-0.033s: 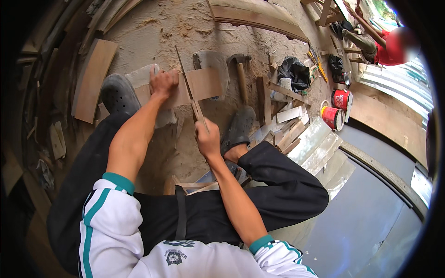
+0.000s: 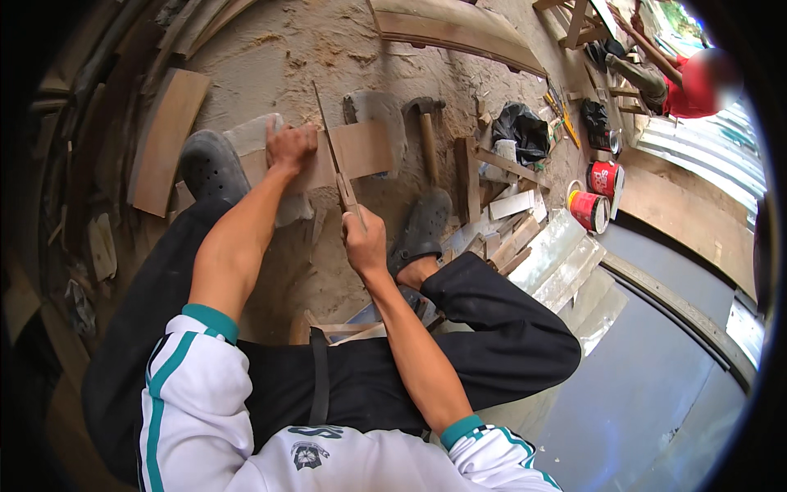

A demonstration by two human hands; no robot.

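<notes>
My right hand (image 2: 366,243) is closed round the handle of a handsaw (image 2: 329,141). The blade points away from me and lies across a flat brown wooden board (image 2: 359,150). Left of the blade, my left hand (image 2: 291,148) grips and presses on the board, fingers bent over its far edge. Pale blocks (image 2: 293,210) sit beneath the board's left part, and a greyish block (image 2: 358,108) is under its right part. My left shoe (image 2: 211,166) is beside the board's left end. The cut itself is too small to make out.
A hammer (image 2: 428,139) lies right of the board, near my right shoe (image 2: 422,225). Wood offcuts (image 2: 516,238), a black plastic bag (image 2: 522,131) and red cans (image 2: 589,210) are farther right. Planks (image 2: 168,139) lean at left. A person in red (image 2: 693,86) is at the far right.
The saw and my right hand have shifted very slightly. My left hand and the board look the same.
</notes>
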